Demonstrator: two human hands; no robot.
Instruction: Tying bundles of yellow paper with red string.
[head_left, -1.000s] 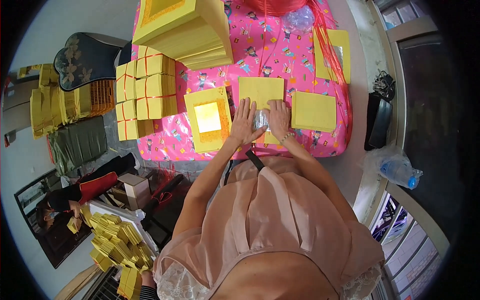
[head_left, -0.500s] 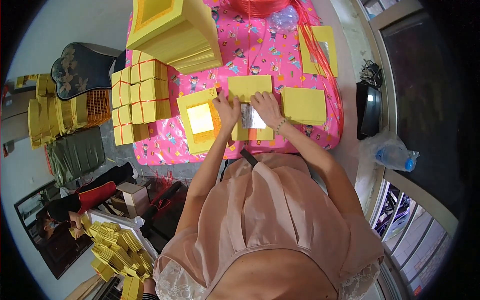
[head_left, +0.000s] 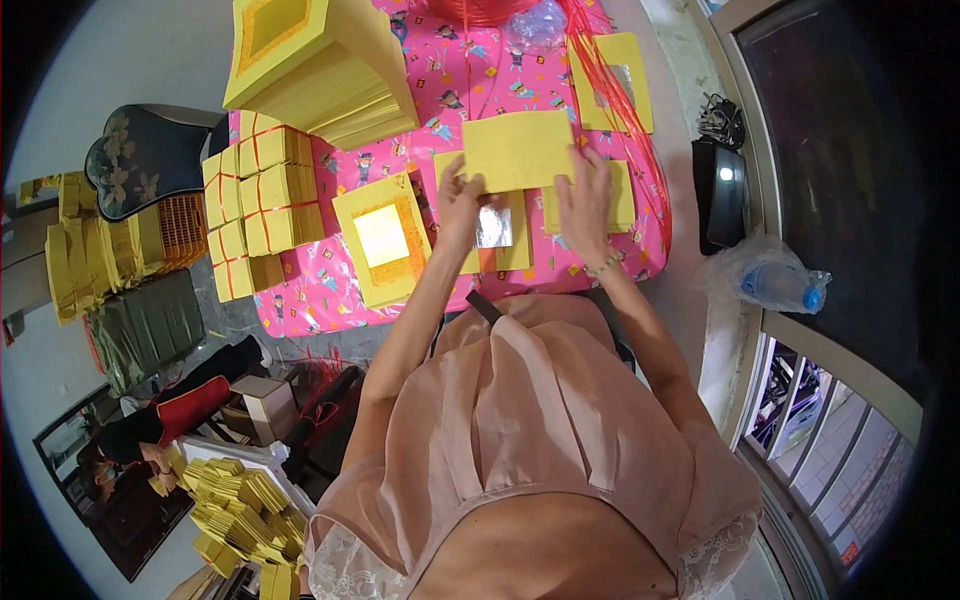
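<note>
Both hands hold a folded yellow paper sheet (head_left: pixel 517 148) raised over the table. My left hand (head_left: pixel 462 200) pinches its lower left corner, and my right hand (head_left: pixel 588 205) has its slightly blurred fingers at the right edge. Under it lies a yellow sheet with a silver square (head_left: pixel 494 228), partly covered. By my left wrist is a larger yellow sheet with an orange border and a shiny square (head_left: pixel 380 235). A stack of folded yellow paper (head_left: pixel 620 197) sits beneath and beside my right hand.
A tall yellow paper stack (head_left: pixel 365 95) and bundles tied with red string (head_left: pixel 282 190) stand on the pink patterned tablecloth (head_left: pixel 335 318). Red plastic strands (head_left: pixel 612 95) trail down the right side. A bagged bottle (head_left: pixel 780 287) lies right of the table. Another person (head_left: pixel 130 440) handles yellow bundles at lower left.
The folded yellow sheet has come up off the silver-square sheet and shifted right. My right hand has moved right to its edge, above the folded stack. The whole view has shifted slightly.
</note>
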